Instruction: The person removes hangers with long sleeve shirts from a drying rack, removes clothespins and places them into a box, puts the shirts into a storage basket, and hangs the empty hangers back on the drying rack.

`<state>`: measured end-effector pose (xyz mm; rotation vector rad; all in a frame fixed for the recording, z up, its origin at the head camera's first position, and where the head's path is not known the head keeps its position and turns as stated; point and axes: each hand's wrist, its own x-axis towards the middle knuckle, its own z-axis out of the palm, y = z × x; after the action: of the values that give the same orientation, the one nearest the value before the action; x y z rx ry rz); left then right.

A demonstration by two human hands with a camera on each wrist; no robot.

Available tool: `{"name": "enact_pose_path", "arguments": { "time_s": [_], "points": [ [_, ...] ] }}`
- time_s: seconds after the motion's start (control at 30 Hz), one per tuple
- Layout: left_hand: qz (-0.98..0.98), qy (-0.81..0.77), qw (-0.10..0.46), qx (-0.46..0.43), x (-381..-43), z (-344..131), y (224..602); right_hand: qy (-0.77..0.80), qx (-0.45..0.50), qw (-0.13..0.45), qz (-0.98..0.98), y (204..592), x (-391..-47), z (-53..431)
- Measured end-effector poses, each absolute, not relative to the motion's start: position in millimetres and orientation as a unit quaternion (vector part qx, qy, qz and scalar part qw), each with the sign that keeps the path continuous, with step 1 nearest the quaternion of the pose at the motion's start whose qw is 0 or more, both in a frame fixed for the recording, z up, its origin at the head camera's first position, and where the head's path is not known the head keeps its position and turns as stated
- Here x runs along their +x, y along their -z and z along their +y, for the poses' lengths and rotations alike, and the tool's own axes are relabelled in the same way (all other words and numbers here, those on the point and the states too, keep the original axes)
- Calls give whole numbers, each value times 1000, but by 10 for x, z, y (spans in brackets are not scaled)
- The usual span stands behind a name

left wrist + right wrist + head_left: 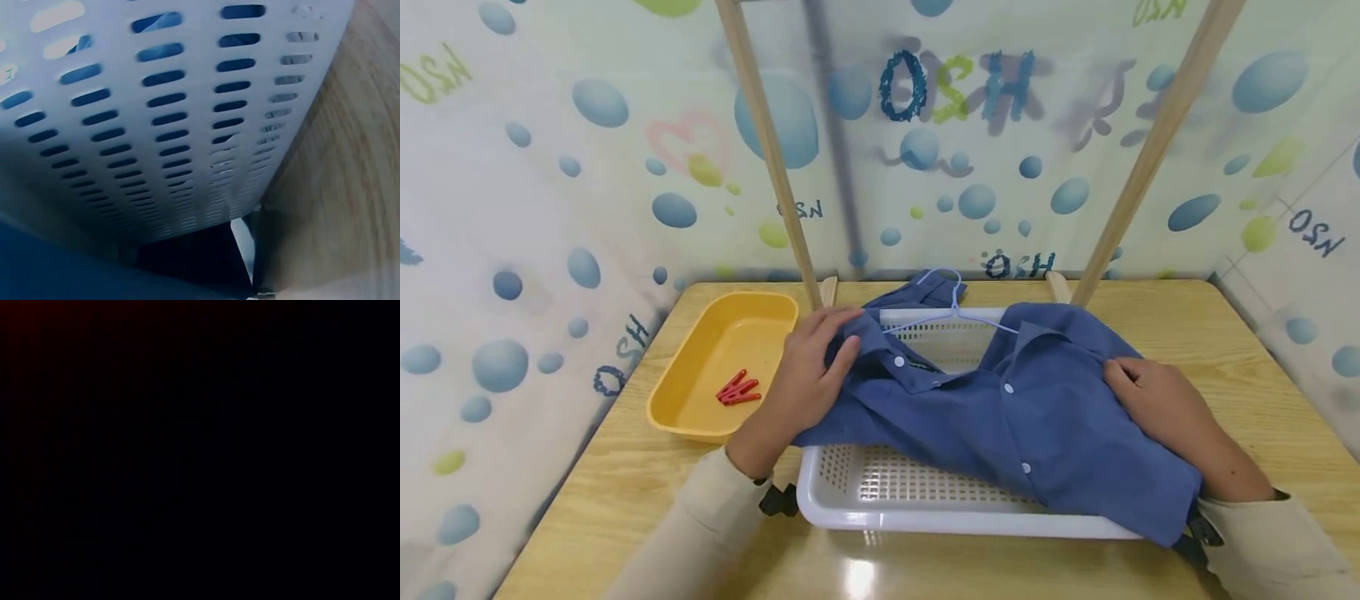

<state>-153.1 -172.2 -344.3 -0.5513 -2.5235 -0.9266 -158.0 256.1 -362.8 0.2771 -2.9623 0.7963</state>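
A blue button-up shirt [955, 417] lies spread over a white perforated basket [925, 521], its collar side toward the back. Inside the neck opening shows a pale blue hanger [955, 314], its hook standing up above the basket's far rim. My left hand [808, 375] holds the shirt near its left shoulder, thumb in front and fingers over the top edge. At the opposite shoulder my right hand [1161, 408] grips the cloth with curled fingers. The basket's slotted side [169, 112] fills much of the left wrist view. The right wrist view is almost black.
To the left stands a yellow tub [700, 342] with several red clothespins [739, 390] in it. Two wooden poles, one at left [775, 167] and one at right [1157, 158], rise behind the basket. A patterned curtain [880, 225] hangs behind the wooden table [1225, 333].
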Motion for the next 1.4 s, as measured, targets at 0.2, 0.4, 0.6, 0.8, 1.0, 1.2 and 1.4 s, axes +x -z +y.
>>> {"name": "enact_pose_path", "arguments": {
  "time_s": [0.2,0.4,0.6,0.8,1.0,1.2,1.4],
  "points": [
    [-922,294,171,-184,-1556,-1707,3506,-258,88,34,-962,3626,-1577,2559],
    [-947,246,125,-164,-1560,-1658,3523,-253,88,31,-963,3632,-1584,2562],
    [-957,217,108,-156,-1529,-1619,3522,-236,90,28,-967,3625,-1577,2566],
    [-962,199,119,-144,-1523,-1607,3530,-217,105,59,-969,3630,-1596,2560],
    [-959,206,129,-144,-1538,-1613,3514,-218,133,116,-960,3644,-1578,2555],
    [-955,218,144,-140,-1538,-1599,3502,-219,162,163,-948,3659,-1569,2558],
    [-954,203,174,-138,-1526,-1595,3531,-214,185,206,-937,3677,-1588,2551]
  ]
}}
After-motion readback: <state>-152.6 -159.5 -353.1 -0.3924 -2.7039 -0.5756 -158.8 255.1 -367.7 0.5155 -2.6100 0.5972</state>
